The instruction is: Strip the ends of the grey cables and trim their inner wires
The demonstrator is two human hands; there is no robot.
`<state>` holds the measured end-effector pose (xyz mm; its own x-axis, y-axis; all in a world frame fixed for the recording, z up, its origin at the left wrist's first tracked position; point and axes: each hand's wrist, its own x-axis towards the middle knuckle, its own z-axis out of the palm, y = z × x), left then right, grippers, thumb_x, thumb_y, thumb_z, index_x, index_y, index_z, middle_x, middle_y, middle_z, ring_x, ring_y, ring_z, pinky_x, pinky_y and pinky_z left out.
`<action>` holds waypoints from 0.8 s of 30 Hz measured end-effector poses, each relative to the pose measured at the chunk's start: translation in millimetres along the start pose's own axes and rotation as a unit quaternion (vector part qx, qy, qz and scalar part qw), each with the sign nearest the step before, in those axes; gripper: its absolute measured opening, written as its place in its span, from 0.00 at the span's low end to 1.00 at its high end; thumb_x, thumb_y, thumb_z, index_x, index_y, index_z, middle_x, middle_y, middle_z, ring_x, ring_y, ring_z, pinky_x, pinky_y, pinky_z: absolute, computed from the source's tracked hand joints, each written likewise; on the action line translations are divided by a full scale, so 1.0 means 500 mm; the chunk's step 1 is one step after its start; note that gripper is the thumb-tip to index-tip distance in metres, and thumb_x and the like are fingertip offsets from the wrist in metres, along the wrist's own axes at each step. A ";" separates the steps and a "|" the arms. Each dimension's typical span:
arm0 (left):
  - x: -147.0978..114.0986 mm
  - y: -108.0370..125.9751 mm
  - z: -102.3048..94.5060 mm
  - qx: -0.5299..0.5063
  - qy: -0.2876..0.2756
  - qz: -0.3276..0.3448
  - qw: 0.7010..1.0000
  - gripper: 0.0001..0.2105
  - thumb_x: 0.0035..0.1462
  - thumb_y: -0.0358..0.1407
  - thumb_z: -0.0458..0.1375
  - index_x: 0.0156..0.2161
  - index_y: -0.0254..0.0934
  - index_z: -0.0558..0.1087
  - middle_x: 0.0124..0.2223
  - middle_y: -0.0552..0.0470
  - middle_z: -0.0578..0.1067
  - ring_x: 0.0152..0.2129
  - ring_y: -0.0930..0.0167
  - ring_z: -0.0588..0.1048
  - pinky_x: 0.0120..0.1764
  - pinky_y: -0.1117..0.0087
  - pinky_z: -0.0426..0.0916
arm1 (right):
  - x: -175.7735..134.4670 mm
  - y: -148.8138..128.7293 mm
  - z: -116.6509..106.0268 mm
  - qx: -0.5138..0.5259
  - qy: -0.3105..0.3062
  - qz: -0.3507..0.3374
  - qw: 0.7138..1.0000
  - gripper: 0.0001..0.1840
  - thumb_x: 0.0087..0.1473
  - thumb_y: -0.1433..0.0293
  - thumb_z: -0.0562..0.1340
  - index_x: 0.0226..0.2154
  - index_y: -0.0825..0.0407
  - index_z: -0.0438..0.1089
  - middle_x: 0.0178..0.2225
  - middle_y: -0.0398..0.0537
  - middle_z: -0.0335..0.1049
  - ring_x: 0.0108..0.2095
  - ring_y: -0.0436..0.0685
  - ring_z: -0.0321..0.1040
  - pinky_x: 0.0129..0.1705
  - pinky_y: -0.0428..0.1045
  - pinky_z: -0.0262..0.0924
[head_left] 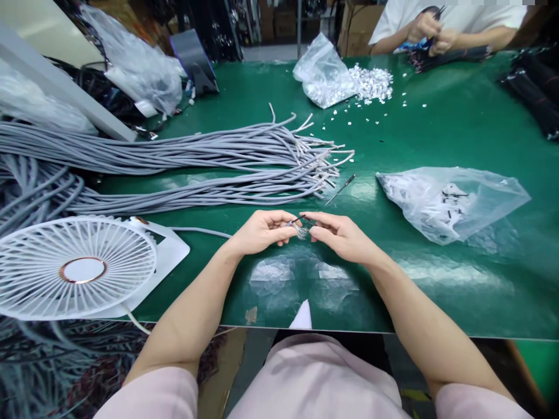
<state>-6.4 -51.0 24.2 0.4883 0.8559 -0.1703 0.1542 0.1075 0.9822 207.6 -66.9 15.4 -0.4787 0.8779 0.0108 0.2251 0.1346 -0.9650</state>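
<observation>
My left hand (267, 228) is closed around the end of a grey cable (201, 231), which comes in from the left past the fan. Loose silvery strands (301, 231) fan out from the stripped end between my two hands. My right hand (336, 233) pinches a thin black strand at this end; whether it is a wire or a tool's tip is too small to tell. Beyond my hands lies a slim dark pointed tool (340, 190) on the green table. Left of it are the stripped ends of several grey cables (209, 154).
A white fan (144, 256) stands at the left front. On the right lies a clear bag (489, 198) with white and black pieces. Another bag (321, 70) spills small silvery bits (371, 84). Across the table, a co-worker's hands (430, 35) handle dark cables.
</observation>
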 end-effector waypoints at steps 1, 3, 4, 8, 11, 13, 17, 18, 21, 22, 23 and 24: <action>-0.001 0.002 -0.001 -0.001 -0.004 -0.006 1.000 0.13 0.48 0.39 0.64 0.37 0.32 0.76 0.22 0.55 0.71 0.17 0.79 0.67 0.21 0.79 0.66 | 0.000 -0.001 0.000 -0.021 0.016 -0.014 1.000 0.21 0.57 0.63 0.57 0.51 0.53 0.69 0.28 0.44 0.72 0.27 0.49 0.65 0.30 0.45 0.60; -0.003 0.004 -0.003 -0.002 -0.010 -0.017 1.000 0.13 0.47 0.40 0.64 0.36 0.32 0.76 0.22 0.55 0.72 0.17 0.79 0.68 0.22 0.79 0.66 | -0.001 -0.007 0.001 -0.055 0.039 -0.037 0.997 0.19 0.58 0.63 0.56 0.48 0.53 0.71 0.30 0.46 0.73 0.31 0.51 0.67 0.35 0.47 0.61; -0.003 0.005 -0.004 -0.003 -0.012 -0.021 1.000 0.14 0.47 0.40 0.64 0.36 0.31 0.76 0.23 0.54 0.72 0.17 0.79 0.68 0.22 0.79 0.66 | -0.002 -0.010 0.002 -0.068 0.045 -0.046 0.996 0.19 0.58 0.64 0.55 0.48 0.53 0.71 0.31 0.46 0.73 0.32 0.51 0.68 0.36 0.47 0.61; -0.004 0.008 -0.003 -0.014 -0.014 -0.031 0.999 0.15 0.46 0.40 0.65 0.36 0.31 0.76 0.23 0.54 0.71 0.18 0.79 0.68 0.23 0.78 0.66 | -0.006 -0.016 0.014 -0.095 0.054 -0.077 0.991 0.16 0.58 0.66 0.56 0.47 0.53 0.68 0.33 0.46 0.72 0.31 0.50 0.67 0.36 0.46 0.60; -0.003 0.010 0.000 -0.028 -0.016 -0.037 0.999 0.14 0.45 0.39 0.66 0.35 0.31 0.75 0.22 0.55 0.71 0.18 0.79 0.67 0.22 0.78 0.65 | -0.007 -0.015 0.027 -0.097 0.059 -0.099 0.989 0.13 0.59 0.67 0.56 0.46 0.51 0.67 0.37 0.46 0.72 0.34 0.50 0.68 0.38 0.46 0.61; -0.004 0.011 0.002 -0.038 -0.019 -0.041 0.998 0.13 0.44 0.37 0.66 0.34 0.31 0.75 0.21 0.56 0.70 0.17 0.79 0.67 0.22 0.79 0.65 | -0.007 -0.014 0.035 -0.098 0.061 -0.108 0.987 0.12 0.59 0.67 0.56 0.45 0.51 0.66 0.39 0.46 0.72 0.36 0.51 0.69 0.40 0.46 0.61; -0.004 0.009 0.003 -0.043 -0.030 -0.049 0.997 0.13 0.43 0.36 0.66 0.34 0.31 0.75 0.23 0.55 0.72 0.18 0.79 0.68 0.23 0.78 0.66 | -0.006 -0.009 0.045 -0.111 0.058 -0.101 0.987 0.10 0.59 0.67 0.56 0.44 0.50 0.64 0.35 0.45 0.72 0.33 0.51 0.69 0.36 0.46 0.61; -0.005 0.008 0.001 -0.042 -0.034 -0.047 0.997 0.13 0.43 0.35 0.66 0.35 0.31 0.75 0.24 0.54 0.73 0.19 0.78 0.68 0.24 0.77 0.66 | -0.005 -0.008 0.046 -0.114 0.058 -0.102 0.987 0.09 0.59 0.67 0.56 0.43 0.50 0.64 0.35 0.45 0.72 0.33 0.51 0.69 0.36 0.46 0.61; -0.005 0.002 -0.009 -0.049 -0.065 -0.032 0.996 0.15 0.46 0.36 0.65 0.40 0.31 0.73 0.26 0.52 0.75 0.20 0.77 0.71 0.24 0.77 0.66 | -0.004 -0.005 0.047 -0.118 0.060 -0.108 0.985 0.08 0.59 0.67 0.56 0.42 0.50 0.64 0.36 0.46 0.72 0.34 0.51 0.70 0.36 0.46 0.61; -0.005 0.000 -0.013 -0.055 -0.075 -0.025 0.995 0.16 0.48 0.37 0.64 0.42 0.31 0.72 0.27 0.51 0.75 0.21 0.76 0.71 0.23 0.78 0.64 | -0.004 -0.004 0.046 -0.117 0.060 -0.108 0.985 0.08 0.59 0.67 0.56 0.42 0.50 0.64 0.36 0.46 0.72 0.34 0.51 0.70 0.36 0.46 0.61; -0.004 -0.002 -0.016 -0.061 -0.083 -0.018 0.995 0.17 0.50 0.37 0.63 0.45 0.32 0.70 0.27 0.51 0.76 0.21 0.75 0.72 0.21 0.79 0.62 | -0.004 -0.003 0.046 -0.115 0.057 -0.107 0.986 0.08 0.59 0.67 0.56 0.42 0.50 0.63 0.36 0.46 0.73 0.34 0.51 0.70 0.37 0.46 0.61; -0.004 -0.004 -0.019 -0.066 -0.088 -0.013 0.994 0.19 0.52 0.38 0.61 0.47 0.32 0.68 0.27 0.51 0.76 0.21 0.75 0.72 0.19 0.79 0.59 | -0.004 -0.003 0.045 -0.112 0.054 -0.107 0.986 0.08 0.59 0.67 0.56 0.42 0.50 0.63 0.36 0.46 0.73 0.34 0.51 0.70 0.37 0.46 0.61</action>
<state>-15.9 -48.2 23.5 0.6300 0.7517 -0.1950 0.0597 0.2034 0.9773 189.2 -79.4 10.7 -0.4447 0.8610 0.2470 0.3166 0.4090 -0.8559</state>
